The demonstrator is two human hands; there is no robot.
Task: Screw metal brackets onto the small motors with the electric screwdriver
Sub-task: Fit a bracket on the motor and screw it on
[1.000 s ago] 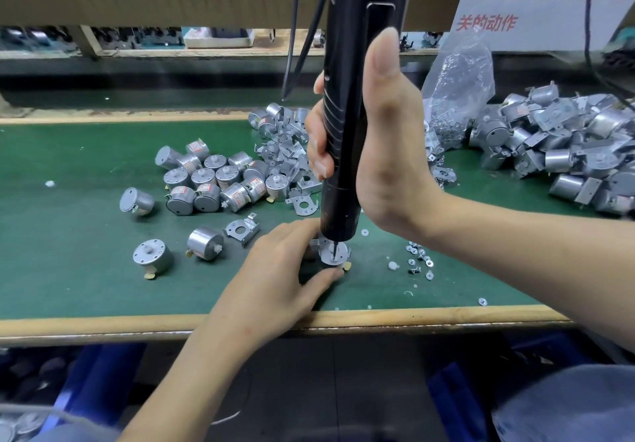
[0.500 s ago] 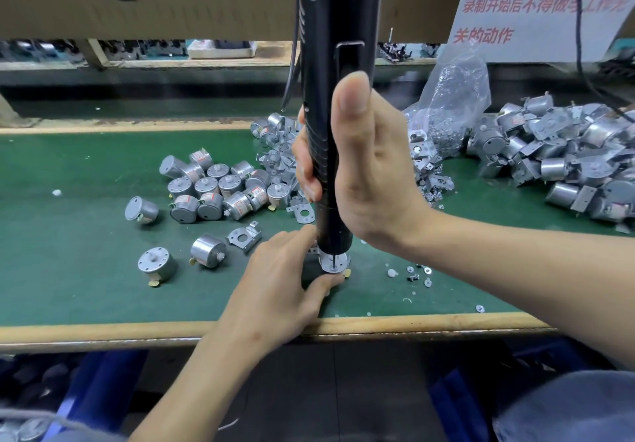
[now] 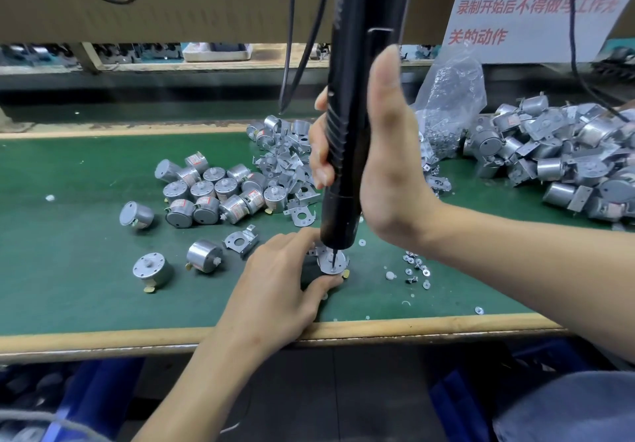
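My right hand grips the black electric screwdriver, held upright over the green mat. Its bit presses down on a small silver motor with a metal bracket on top. My left hand pinches that motor between thumb and fingers near the front edge of the bench; most of the motor's body is hidden by my fingers. Loose screws lie just to the right of it. A spare bracket lies to the left of my left hand.
A cluster of bare motors and a heap of brackets sit mid-mat. Two single motors lie front left. A plastic bag of parts and a pile of assembled motors are at the right. Cables hang from above.
The screwdriver rose slightly and its bit now shows above the motor's top plate. My left hand keeps the same hold on the motor. The camera view shifted a little.
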